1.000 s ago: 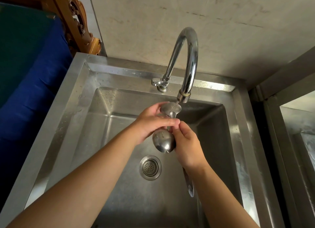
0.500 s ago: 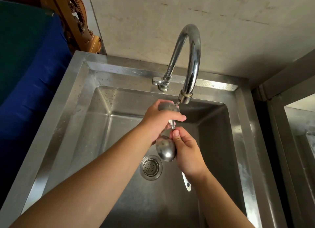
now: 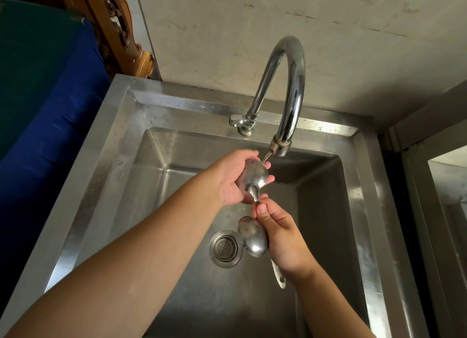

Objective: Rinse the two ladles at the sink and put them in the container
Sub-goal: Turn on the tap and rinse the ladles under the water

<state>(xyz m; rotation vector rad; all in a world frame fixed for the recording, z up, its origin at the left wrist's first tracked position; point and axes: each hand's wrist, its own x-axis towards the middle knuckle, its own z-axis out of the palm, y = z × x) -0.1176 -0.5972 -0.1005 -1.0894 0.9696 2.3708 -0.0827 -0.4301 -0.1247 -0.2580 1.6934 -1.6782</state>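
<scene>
Two steel ladles are held over the steel sink point(image 3: 106, 165). The upper ladle point(image 3: 255, 176) has its bowl right under the tap's spout point(image 3: 279, 148), where a thin stream of water runs onto it. My left hand point(image 3: 232, 178) cups that bowl, fingers wrapped around it. The lower ladle point(image 3: 254, 236) hangs bowl-down beside my right hand point(image 3: 280, 236), which grips both handles; one handle end point(image 3: 279, 277) sticks out below the wrist. No container is in view.
The drain strainer point(image 3: 225, 247) lies in the basin floor, just left of the lower ladle. The curved tap point(image 3: 290, 84) rises from the back rim with its lever point(image 3: 236, 121) on the left. A blue surface point(image 3: 50, 125) borders the sink's left; a steel unit point(image 3: 439, 211) stands right.
My left hand has shifted around the upper ladle's bowl, exposing its back. The lower ladle and my right hand have dropped slightly toward the drain.
</scene>
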